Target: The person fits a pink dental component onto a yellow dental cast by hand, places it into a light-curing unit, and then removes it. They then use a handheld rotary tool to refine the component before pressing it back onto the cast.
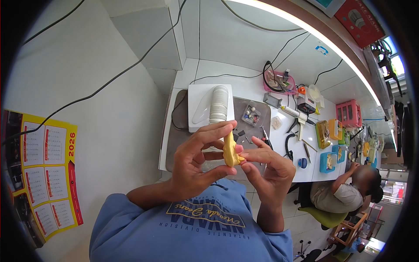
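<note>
Above the bench edge, in front of my chest, my left hand grips a yellow dental cast between the thumb below and the fingertips above. My right hand comes from the other side. Its thumb and index finger close on a small yellow part sticking out of the cast's right side. The cast is seen edge-on, so most of its tooth surface is hidden. Behind the hands lie a pen-like handpiece and a clear box of small burs.
A white suction unit with a ribbed hose stands behind my hands. To the right are a dispensing gun, a pink basket, a blue jar and blue trays. A co-worker sits farther right.
</note>
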Tool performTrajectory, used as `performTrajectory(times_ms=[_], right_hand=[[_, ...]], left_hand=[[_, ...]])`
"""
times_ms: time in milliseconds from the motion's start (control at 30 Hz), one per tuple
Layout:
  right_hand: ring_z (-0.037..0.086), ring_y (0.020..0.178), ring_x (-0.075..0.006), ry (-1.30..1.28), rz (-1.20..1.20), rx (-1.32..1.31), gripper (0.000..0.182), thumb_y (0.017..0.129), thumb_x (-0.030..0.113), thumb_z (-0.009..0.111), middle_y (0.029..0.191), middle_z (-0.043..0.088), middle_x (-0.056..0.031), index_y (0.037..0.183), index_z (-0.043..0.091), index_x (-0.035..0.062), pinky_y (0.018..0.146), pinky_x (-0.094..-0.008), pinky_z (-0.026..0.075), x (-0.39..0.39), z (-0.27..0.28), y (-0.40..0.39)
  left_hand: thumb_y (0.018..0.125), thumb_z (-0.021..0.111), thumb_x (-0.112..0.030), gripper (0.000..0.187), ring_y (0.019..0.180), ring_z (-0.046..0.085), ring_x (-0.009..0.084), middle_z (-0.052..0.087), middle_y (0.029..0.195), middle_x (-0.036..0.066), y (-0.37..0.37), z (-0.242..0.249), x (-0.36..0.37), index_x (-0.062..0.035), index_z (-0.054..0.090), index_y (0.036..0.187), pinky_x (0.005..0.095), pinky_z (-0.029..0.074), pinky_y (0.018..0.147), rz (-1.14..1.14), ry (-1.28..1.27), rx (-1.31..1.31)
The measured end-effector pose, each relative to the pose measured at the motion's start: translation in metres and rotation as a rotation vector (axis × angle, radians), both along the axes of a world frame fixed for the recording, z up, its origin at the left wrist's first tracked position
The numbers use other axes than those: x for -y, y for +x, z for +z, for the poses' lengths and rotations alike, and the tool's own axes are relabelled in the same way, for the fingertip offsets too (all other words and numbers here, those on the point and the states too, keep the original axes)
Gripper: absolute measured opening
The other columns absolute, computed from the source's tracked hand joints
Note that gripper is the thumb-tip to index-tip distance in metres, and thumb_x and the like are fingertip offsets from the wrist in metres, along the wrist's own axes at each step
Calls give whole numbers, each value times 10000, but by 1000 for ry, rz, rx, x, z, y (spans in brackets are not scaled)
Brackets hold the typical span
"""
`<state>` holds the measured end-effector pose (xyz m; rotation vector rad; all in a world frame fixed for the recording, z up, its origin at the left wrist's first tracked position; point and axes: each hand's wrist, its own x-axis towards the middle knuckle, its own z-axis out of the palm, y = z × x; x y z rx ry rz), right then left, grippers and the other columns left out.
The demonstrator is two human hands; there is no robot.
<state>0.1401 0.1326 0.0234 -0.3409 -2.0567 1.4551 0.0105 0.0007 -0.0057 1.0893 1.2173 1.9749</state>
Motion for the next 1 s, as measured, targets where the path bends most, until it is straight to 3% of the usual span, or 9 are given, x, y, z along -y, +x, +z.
performTrajectory(times_ms=[733,1000], right_hand=[[711,878,-191,75,50,9,195,734,60,783,937,741,-56,923,738,59,977,-457,466,-3,1,-2],[714,886,-195,-5,4,-11,219,758,103,782,921,741,-52,959,725,39,973,-459,468,-7,6,-2]], left_hand=[[779,780,-62,677,1190,568,259,413,1433,176,-1,-2,-1,-52,451,1371,380,555,946,6,-11,-24],[771,776,-36,660,1222,542,270,417,1429,184,1,-1,-1,-42,468,1354,382,554,952,23,17,-50]])
